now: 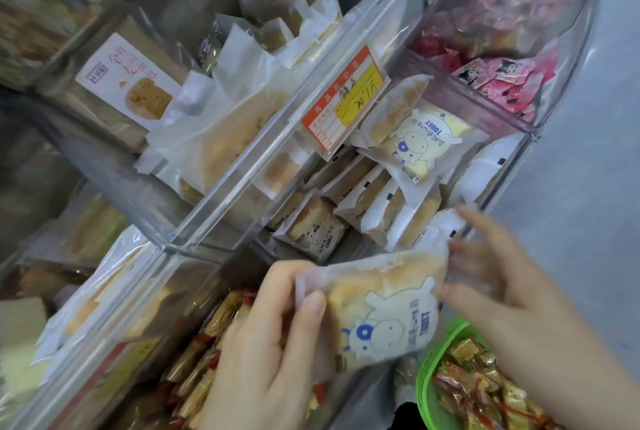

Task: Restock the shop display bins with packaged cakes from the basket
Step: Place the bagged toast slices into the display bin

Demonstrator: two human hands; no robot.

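Cow-print cake packet [379,311] gripped at its edge by left hand [273,343], right hand [498,277] released, fingers spread beside packet, clear bin [509,152] of matching cakes just above, green basket [424,384] at lower right

You held a toast packet [381,311] of frosted, matt plastic film — the display bin [242,166] walls were clear, glossy plastic, the basket [424,381] rim smooth green plastic.

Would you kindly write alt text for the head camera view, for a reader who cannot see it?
A left hand grips a cow-printed toast cake packet while the open right hand touches its far edge, just below a clear display bin holding similar packets. A green basket of gold-wrapped snacks sits at lower right.
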